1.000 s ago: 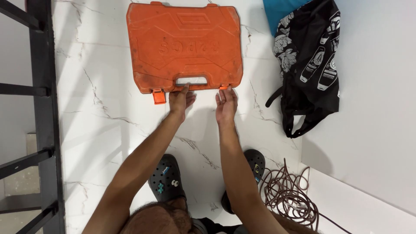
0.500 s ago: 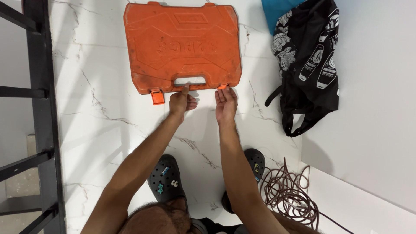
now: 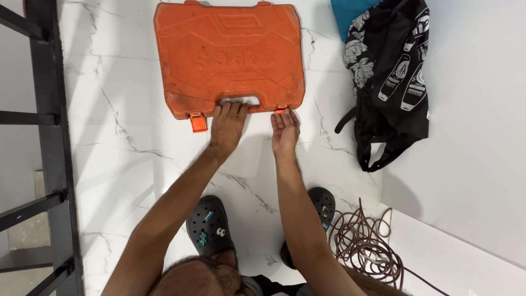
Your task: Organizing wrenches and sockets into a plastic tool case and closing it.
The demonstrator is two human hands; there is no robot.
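An orange plastic tool case (image 3: 230, 52) lies flat and closed on the white marble floor (image 3: 126, 159), its handle edge toward me. My left hand (image 3: 227, 125) rests palm down on the handle, fingers curled into the handle slot. My right hand (image 3: 285, 130) is palm up with fingertips at the right-hand latch (image 3: 281, 109) on the case's near edge. The left latch (image 3: 198, 121) hangs flipped open below the edge.
A black printed bag (image 3: 390, 77) lies against the white wall on the right, with a blue cloth (image 3: 350, 13) behind it. A coil of brown cable (image 3: 364, 246) sits at lower right. A black metal railing (image 3: 46, 142) runs along the left. My black clogs (image 3: 208, 227) stand below.
My left hand has turned palm down and moved up onto the case handle, fingers now in the slot. My right hand has stayed at the right latch.
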